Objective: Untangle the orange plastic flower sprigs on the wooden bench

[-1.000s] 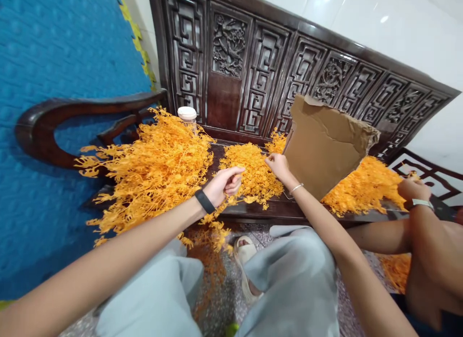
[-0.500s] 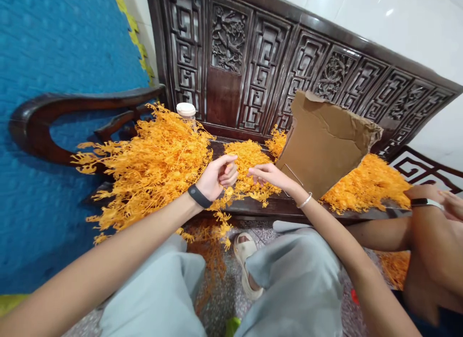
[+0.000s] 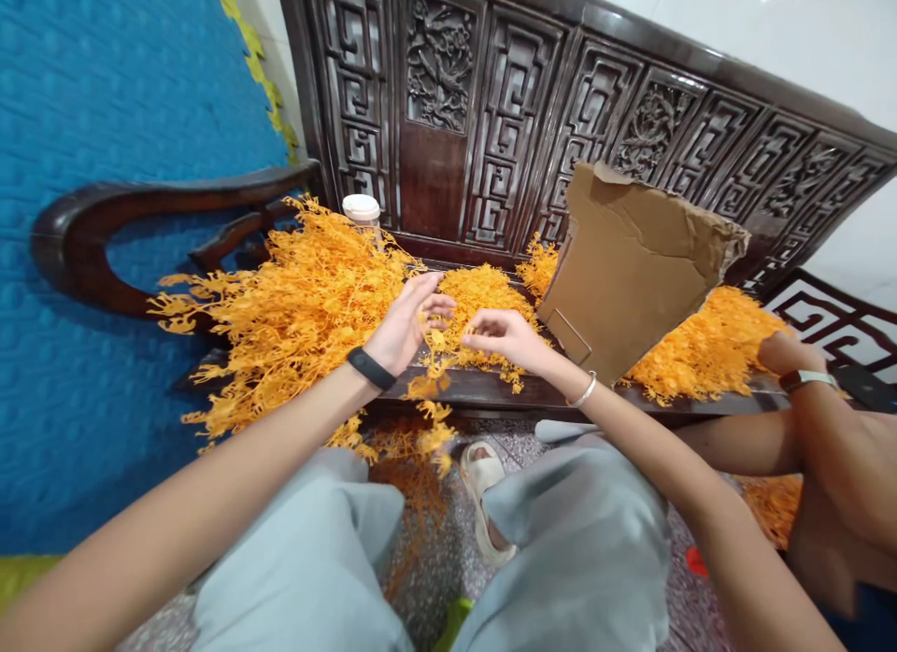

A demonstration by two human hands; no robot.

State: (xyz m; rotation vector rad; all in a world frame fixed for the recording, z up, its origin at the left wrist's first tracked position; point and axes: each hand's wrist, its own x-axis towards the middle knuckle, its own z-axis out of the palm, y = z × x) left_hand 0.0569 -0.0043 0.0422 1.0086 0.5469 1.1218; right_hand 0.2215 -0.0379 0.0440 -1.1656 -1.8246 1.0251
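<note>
A bushy heap of orange artificial sprigs (image 3: 315, 316) is piled on the left of the dark wooden tabletop (image 3: 491, 389); beside it, a single orange sprig (image 3: 435, 423) is held loosely in the half-curled left hand (image 3: 405, 325), its end hung past the front edge. Next, the right hand (image 3: 509, 339) is kept bent, whether anything is pinched cannot be told, and a tilted cardboard piece (image 3: 631, 278) is seen farther right.

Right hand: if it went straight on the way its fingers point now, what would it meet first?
Probably the orange strand hanging beside the left hand, then that hand itself. Depth is unclear in this single view, so the right hand might miss the strand.
</note>
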